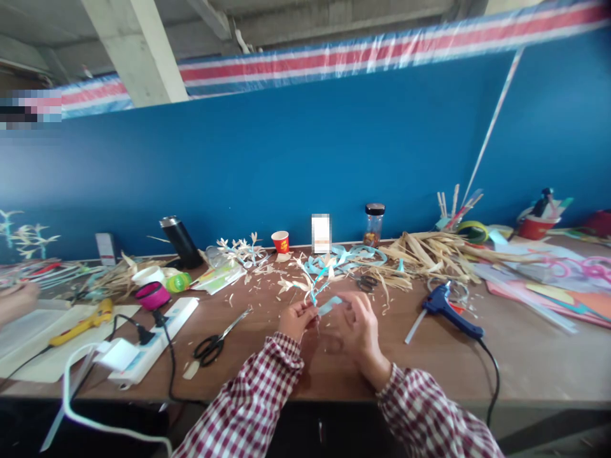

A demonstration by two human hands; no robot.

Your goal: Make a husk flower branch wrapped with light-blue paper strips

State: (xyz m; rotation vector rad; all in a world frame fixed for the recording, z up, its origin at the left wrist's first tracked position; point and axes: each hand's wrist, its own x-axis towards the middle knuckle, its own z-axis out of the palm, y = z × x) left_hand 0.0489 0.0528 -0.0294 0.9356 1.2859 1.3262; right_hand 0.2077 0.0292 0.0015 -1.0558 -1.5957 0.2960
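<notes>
My left hand [296, 320] is closed in a pinch on the stem of a craft flower spray [312, 286], which has pale, husk-like petals and light blue wrapped stems. From those fingertips a short strip of light blue tape [329, 306] sticks out to the right. Beside the strip is my right hand [360, 324], its fingers bent, apart and partly blurred; whether a fingertip touches the tape I cannot tell. Black-handled scissors [210, 348] lie left of my left forearm. A blue glue gun [451, 312] rests to the right.
Dried husks [424, 254] and blue tape coils [348, 257] lie behind my hands. A jar [375, 226], red paper cup [280, 242] and black bottle [181, 243] stand near the blue partition [305, 152]. Left are a power strip [157, 343], yellow glue gun [83, 323] and another person's hand [18, 302].
</notes>
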